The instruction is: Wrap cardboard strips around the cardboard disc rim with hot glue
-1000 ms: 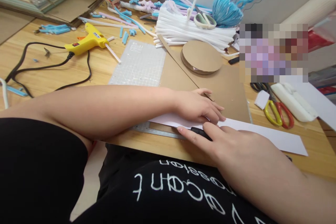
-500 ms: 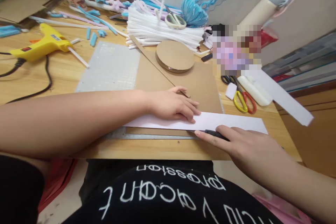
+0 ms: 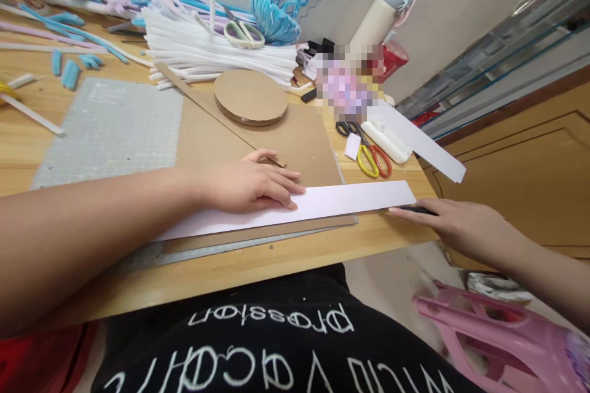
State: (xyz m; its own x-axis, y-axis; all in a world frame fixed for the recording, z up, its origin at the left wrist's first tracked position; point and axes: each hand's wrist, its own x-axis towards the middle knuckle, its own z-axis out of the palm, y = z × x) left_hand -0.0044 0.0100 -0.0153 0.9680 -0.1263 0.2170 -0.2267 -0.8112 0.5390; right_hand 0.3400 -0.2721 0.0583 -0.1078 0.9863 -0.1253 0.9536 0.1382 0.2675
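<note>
My left hand (image 3: 258, 187) lies flat with its fingers spread, pressing on a long white strip (image 3: 350, 196) of paper or card. At the strip's right end, my right hand (image 3: 470, 221) is closed around a slim black craft knife (image 3: 418, 210), its tip by the strip's near edge. Most of the blade cannot be made out. Beneath the strip is a brown cardboard sheet (image 3: 306, 141), which overlaps a grey cutting mat (image 3: 115, 129). Beyond my left hand, a narrow cardboard strip (image 3: 203, 104) and a round cardboard disc (image 3: 251, 97) rest on the sheet.
Scissors with yellow and red handles (image 3: 374, 161) lie right of the sheet, near another white strip (image 3: 426, 141). White pipe cleaners (image 3: 216, 52) are heaped at the back, with scissors (image 3: 244, 34) on top. A bottle (image 3: 378, 18) stands behind. A pink stool (image 3: 461, 325) is below right.
My right hand has slid the craft knife rightward along the strip's near edge to its end. My left hand keeps its place on the strip. The view has turned right.
</note>
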